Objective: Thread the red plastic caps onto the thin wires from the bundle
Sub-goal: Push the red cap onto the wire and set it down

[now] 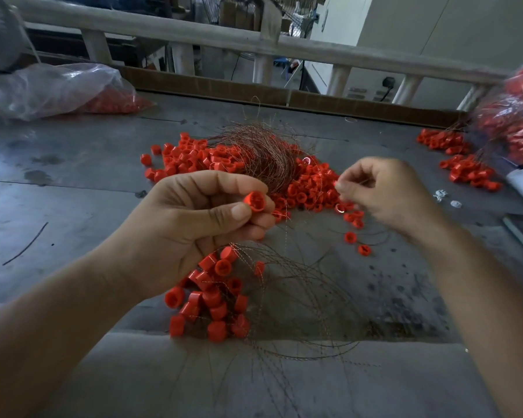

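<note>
Left hand (pixel 200 224) pinches a red cap (pixel 255 201), opening turned rightward — likely so the right hand (pixel 384 194), fingertips seemingly nipping a thin wire (pixel 337 185), can thread it.

A pale wooden railing (pixel 194 36) ran beyond the far edge of the scuffed grey bench (pixel 73 164). A plain white wall (pixel 435 28) stood behind it.

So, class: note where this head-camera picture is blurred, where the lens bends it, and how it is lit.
Head view: the right hand, pinching a thin wire, is smeared by motion blur; the left hand and its red cap are sharp; the railing bows from wide-angle distortion; lighting is dim and flat.
</note>
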